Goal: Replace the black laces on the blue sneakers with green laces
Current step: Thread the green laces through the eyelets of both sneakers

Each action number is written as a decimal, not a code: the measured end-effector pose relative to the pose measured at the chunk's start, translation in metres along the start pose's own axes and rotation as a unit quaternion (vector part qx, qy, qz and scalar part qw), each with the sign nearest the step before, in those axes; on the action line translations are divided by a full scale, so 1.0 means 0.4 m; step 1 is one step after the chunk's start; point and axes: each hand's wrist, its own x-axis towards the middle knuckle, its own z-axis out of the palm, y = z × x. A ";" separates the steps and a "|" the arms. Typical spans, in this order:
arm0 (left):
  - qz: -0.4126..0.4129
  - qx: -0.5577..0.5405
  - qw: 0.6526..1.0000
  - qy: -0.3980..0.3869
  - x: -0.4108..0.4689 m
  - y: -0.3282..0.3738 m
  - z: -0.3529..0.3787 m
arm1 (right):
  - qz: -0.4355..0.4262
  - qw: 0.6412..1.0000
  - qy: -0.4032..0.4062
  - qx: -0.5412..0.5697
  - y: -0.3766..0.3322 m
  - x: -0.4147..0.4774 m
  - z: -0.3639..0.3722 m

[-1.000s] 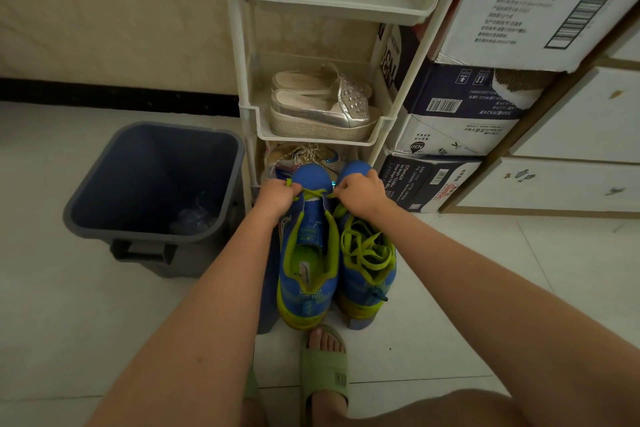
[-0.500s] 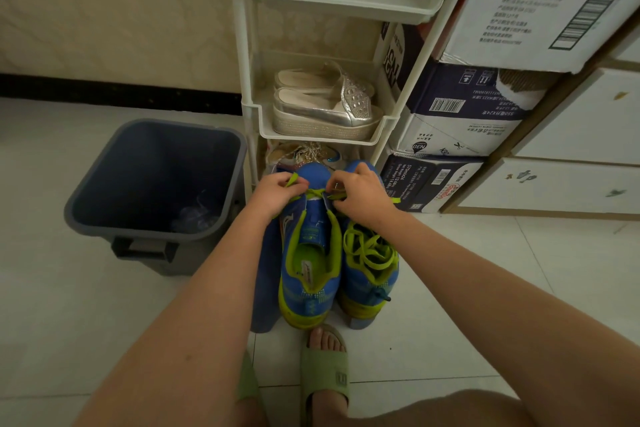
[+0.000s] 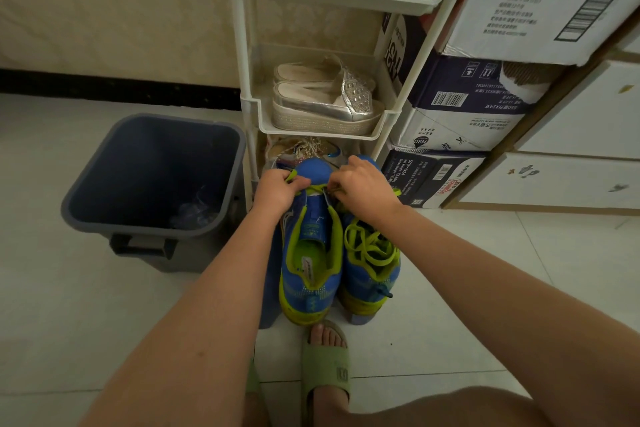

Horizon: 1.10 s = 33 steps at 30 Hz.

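Both hands are up at the toe end of the near sneaker (image 3: pixel 311 253), the one on the person's left. The left hand (image 3: pixel 277 192) is curled and pinching one end of the green lace (image 3: pixel 313 188). The right hand (image 3: pixel 365 189) is curled too and pinching the other side, with the lace stretched short between them across the lowest eyelets. The rest of that shoe is unlaced, tongue showing. The 2nd sneaker (image 3: pixel 372 263) sits touching it on the right, already carrying a loose tangle of green lace. I can't make out any black lace for sure.

Risks, as I read it:
- Ends pulled uneven, so one side runs short by the top eyelets.
- Lace twisted thru the holes.
- A hard tug drags the shoe, since nothing pins it down.
- The right wrist hangs over the 2nd shoe's loops, so it could snag them.

Room is tight fwd. Both toes butt against the bottom tier of the white rack (image 3: pixel 249 104), so there's no space to push ahead. The bin (image 3: pixel 138 229) stands just beside on the left, and the boxes (image 3: pixel 436 177) are near on the right. The person's sandalled foot (image 3: pixel 325 367) is right behind the heels. Open floor (image 3: pixel 86 322) lies back and out to either side, and I'd say pulling the shoe back is the best bet.
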 end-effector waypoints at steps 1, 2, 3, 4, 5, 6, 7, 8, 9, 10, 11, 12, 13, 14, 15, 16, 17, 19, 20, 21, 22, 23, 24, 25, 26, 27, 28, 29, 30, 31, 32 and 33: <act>-0.002 0.003 1.000 0.001 0.000 0.001 0.001 | 0.003 1.000 -0.002 -0.001 0.003 0.000 0.000; -0.004 0.005 1.000 0.000 0.000 0.002 0.002 | 0.011 1.000 -0.004 -0.002 0.004 0.000 -0.001; -0.004 0.007 1.000 -0.002 0.002 0.001 0.002 | 0.016 1.000 -0.003 -0.006 0.005 0.001 0.001; -0.004 0.009 1.000 -0.004 0.003 0.001 0.002 | 0.022 1.000 -0.007 -0.009 0.003 0.002 0.002; -0.006 0.011 1.000 -0.005 0.003 0.001 0.003 | 0.031 0.999 -0.013 -0.013 0.002 0.003 0.002; -0.009 0.011 1.000 -0.007 0.004 0.000 0.002 | 0.045 0.999 -0.020 -0.017 0.001 0.003 0.002; -0.012 0.008 1.000 -0.010 0.006 -0.002 0.002 | 0.066 0.997 -0.032 -0.016 0.003 0.005 0.003; -0.015 0.004 1.000 -0.015 0.006 -0.004 0.002 | 0.097 0.994 -0.050 -0.001 0.004 0.007 -0.001; -0.019 -0.001 1.000 -0.020 0.007 -0.007 0.002 | 0.128 0.989 -0.069 0.021 0.006 0.011 -0.002; -0.023 -0.006 0.999 -0.026 0.008 -0.009 0.002 | 0.154 0.984 -0.084 0.041 0.007 0.015 -0.003; -0.026 -0.010 0.999 -0.030 0.009 -0.011 0.001 | 0.167 0.980 -0.101 0.048 0.006 0.019 -0.004; -0.025 -0.008 0.999 -0.034 0.011 -0.012 0.000 | 0.171 0.977 -0.117 0.044 0.001 0.024 -0.005; -0.018 0.001 0.999 -0.038 0.012 -0.011 -0.003 | 0.172 0.976 -0.130 0.037 -0.004 0.027 -0.007; -0.008 0.019 0.999 -0.043 0.013 -0.010 -0.006 | 0.168 0.976 -0.136 0.025 -0.011 0.027 -0.009; 0.002 0.039 0.998 -0.047 0.015 -0.009 -0.010 | 0.165 0.976 -0.138 0.017 -0.017 0.027 -0.009; 0.010 0.056 0.997 -0.052 0.017 -0.007 -0.014 | 0.166 0.976 -0.142 0.013 -0.022 0.027 -0.010; 0.017 0.070 0.996 -0.058 0.018 -0.006 -0.018 | 0.168 0.975 -0.146 0.016 -0.023 0.027 -0.007; 0.038 0.088 0.993 -0.071 0.019 -0.004 -0.024 | 0.163 0.977 -0.130 0.034 -0.021 0.025 0.001; 0.050 0.086 0.992 -0.078 0.018 -0.003 -0.026 | 0.156 0.979 -0.117 0.050 -0.016 0.025 0.005; 0.061 0.075 0.992 -0.085 0.016 -0.001 -0.027 | 0.145 0.982 -0.099 0.072 -0.008 0.023 0.008; 0.069 0.061 0.991 -0.094 0.013 0.000 -0.028 | 0.127 0.984 -0.075 0.100 0.002 0.019 0.010; 0.077 0.052 0.990 -0.102 0.010 0.000 -0.029 | 0.109 0.983 -0.057 0.134 0.013 0.013 0.012; 0.084 0.051 0.989 -0.106 0.008 -0.001 -0.029 | 0.094 0.981 -0.055 0.162 0.019 0.005 0.012; 0.089 0.055 0.989 -0.106 0.007 -0.002 -0.028 | 0.080 0.980 -0.058 0.172 0.025 -0.001 0.013; 0.090 0.059 0.989 -0.102 0.008 -0.003 -0.027 | 0.072 0.981 -0.057 0.171 0.029 -0.006 0.016; 0.088 0.065 0.990 -0.094 0.009 -0.002 -0.026 | 0.069 0.983 -0.050 0.165 0.029 -0.008 0.019; 0.084 0.071 0.990 -0.084 0.010 -0.002 -0.024 | 0.066 0.985 -0.043 0.156 0.028 -0.006 0.020; 0.080 0.076 0.991 -0.077 0.010 0.000 -0.022 | 0.062 0.987 -0.038 0.146 0.024 -0.002 0.020; 0.076 0.081 0.991 -0.073 0.011 0.001 -0.020 | 0.056 0.989 -0.036 0.134 0.021 0.003 0.017; 0.074 0.084 0.991 -0.071 0.011 0.002 -0.018 | 0.053 0.990 -0.040 0.125 0.018 0.006 0.016; 0.072 0.087 0.991 -0.069 0.012 0.001 -0.016 | 0.052 0.990 -0.043 0.122 0.018 0.008 0.014; 0.070 0.090 0.991 -0.065 0.012 0.000 -0.015 | 0.056 0.990 -0.044 0.126 0.019 0.009 0.016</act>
